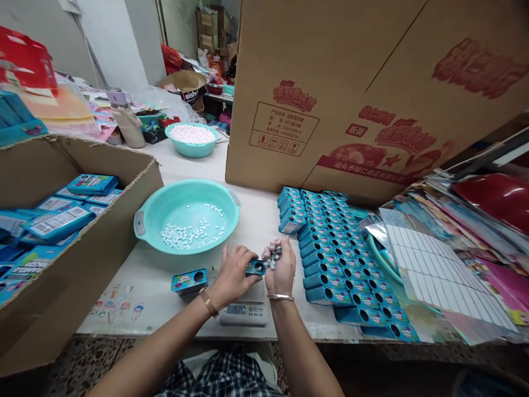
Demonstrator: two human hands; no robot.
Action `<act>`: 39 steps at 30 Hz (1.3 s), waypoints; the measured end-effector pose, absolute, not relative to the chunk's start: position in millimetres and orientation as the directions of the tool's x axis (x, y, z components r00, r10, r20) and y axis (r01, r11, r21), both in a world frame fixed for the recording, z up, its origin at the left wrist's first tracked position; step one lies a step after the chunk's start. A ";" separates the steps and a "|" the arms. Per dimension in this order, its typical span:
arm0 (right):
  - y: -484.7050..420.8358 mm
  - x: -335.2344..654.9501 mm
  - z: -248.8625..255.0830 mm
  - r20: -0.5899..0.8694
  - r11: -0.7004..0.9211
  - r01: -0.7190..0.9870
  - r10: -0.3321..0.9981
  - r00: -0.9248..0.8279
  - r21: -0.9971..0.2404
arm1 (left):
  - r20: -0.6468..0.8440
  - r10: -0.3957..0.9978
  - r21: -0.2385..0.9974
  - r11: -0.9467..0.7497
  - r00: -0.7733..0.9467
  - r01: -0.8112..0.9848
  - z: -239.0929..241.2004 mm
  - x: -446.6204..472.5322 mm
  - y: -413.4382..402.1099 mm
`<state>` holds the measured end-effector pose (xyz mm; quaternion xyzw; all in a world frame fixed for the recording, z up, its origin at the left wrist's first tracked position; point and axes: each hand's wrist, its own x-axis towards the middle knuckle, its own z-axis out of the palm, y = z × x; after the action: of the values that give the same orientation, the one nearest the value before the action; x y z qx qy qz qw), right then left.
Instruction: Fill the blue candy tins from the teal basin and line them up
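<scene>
My left hand [233, 275] is closed around a small blue box [255, 267] with a round dark hole in its top face. Cupped beside that box, my right hand [283, 267] holds a heap of small pale candies [271, 259] against the hole's side. Under my hands sits a white digital scale [244, 314] with a lit display. Left of it, a single blue box [189, 281] with a hole stands on the table. Behind my left hand is a turquoise basin [188, 193] with pale candies scattered on its bottom.
Rows of blue boxes [330, 248] stand at the right, before a big carton [285, 160]. An open carton [95, 259] of blue boxes fills the left. Farther back are a bowl of candies [192, 133] and a bottle [126, 118]. Label sheets [438, 264] lie far right.
</scene>
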<state>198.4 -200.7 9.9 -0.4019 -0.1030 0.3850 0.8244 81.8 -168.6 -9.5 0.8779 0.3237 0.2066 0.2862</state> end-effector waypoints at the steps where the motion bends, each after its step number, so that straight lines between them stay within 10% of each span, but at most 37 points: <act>1: -199.6 201.2 8.5 -0.165 0.380 -0.588 0.725 0.669 -0.714 | 0.179 0.686 0.634 -0.628 0.705 0.450 -10.6 82.3 -168.5; 12: -235.2 285.2 18.3 -0.157 0.306 -0.949 0.937 0.313 -0.071 | 0.321 0.724 0.667 -0.630 0.610 0.397 2.0 13.1 -157.3; 39: -268.4 270.4 -36.3 -0.273 0.248 -0.947 0.915 0.298 -0.202 | 0.210 0.643 0.581 -0.687 0.736 0.435 -12.2 39.6 -157.6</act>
<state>270.4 -268.4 -36.3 -0.1652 0.0494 0.5906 0.7883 39.6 -157.6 -12.2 0.8958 0.3010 0.2031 0.2563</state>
